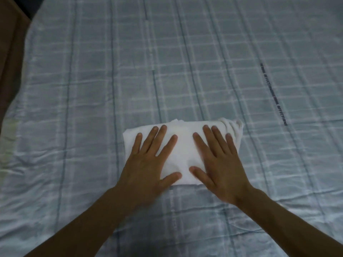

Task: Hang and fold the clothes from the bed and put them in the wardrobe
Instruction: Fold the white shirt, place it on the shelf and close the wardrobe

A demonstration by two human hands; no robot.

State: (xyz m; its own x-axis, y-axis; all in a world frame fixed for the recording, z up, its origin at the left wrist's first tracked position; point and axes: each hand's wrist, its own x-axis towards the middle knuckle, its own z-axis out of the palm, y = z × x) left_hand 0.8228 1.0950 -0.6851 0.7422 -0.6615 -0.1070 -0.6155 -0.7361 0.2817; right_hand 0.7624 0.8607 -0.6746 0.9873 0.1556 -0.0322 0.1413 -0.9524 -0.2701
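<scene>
A white garment (182, 151), folded into a small rectangle, lies on the bed in the lower middle of the head view. My left hand (148, 164) rests flat on its left half with fingers straight and spread. My right hand (219, 164) lies flat on its right half, fingers spread too. Both palms press down on the cloth. At the garment's far right corner, bunched folds stick out past my right fingers. No other clothes and no wardrobe are in view.
The bed (185, 62) is covered by a pale blue checked sheet with a line of dark print at the right. A brown floor or furniture edge (11, 52) shows at the far left, past the bed's side.
</scene>
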